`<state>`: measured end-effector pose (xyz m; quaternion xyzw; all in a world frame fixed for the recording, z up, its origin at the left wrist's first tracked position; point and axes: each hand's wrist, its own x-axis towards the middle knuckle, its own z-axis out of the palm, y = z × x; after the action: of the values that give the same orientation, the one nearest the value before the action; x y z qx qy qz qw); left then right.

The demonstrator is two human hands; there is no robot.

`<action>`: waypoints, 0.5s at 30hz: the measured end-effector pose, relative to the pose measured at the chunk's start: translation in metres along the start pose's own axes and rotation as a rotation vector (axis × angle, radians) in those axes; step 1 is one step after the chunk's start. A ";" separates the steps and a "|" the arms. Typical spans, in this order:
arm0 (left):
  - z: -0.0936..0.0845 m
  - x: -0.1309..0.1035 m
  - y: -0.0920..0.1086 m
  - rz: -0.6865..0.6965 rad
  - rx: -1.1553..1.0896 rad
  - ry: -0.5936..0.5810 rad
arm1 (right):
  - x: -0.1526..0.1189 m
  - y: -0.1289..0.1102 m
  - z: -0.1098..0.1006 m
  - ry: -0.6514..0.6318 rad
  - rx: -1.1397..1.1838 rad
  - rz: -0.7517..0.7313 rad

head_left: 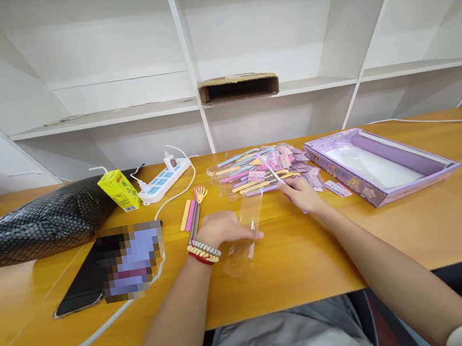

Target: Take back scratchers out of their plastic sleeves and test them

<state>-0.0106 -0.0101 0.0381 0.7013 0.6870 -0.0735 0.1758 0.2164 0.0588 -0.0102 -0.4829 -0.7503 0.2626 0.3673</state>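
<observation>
My left hand (225,228), with bracelets at its wrist, is closed on a clear plastic bag (244,253) just above the table. In my right hand (300,192) is what looks like a pair of scissors (272,171), its slim blades pointing away toward the pile. That pile of bagged, pastel-handled sticks (253,172) lies right beyond both hands. Near my left hand rest a yellow handle (185,216), a pink one (191,216) and a grey stick with an orange claw-shaped head (201,193), like a back scratcher.
An open purple box (411,190) stands at right, a small printed card (337,187) beside it. On the left are a power strip (165,181), a yellow drink carton (119,190), a black wrapped bundle (39,220), two phones (85,280) and a white cable (113,316). Shelves rise behind, holding a cardboard box (237,80).
</observation>
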 end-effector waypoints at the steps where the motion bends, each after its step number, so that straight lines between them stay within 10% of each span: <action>1: 0.001 -0.002 0.001 0.006 0.025 -0.003 | 0.000 0.000 0.000 -0.005 -0.005 -0.009; 15: 0.007 0.017 -0.010 0.392 -0.294 0.207 | 0.002 0.008 0.006 0.083 0.069 0.018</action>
<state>-0.0190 0.0032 0.0248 0.7917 0.5557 0.1347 0.2153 0.2154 0.0633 -0.0191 -0.4871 -0.7204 0.2716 0.4123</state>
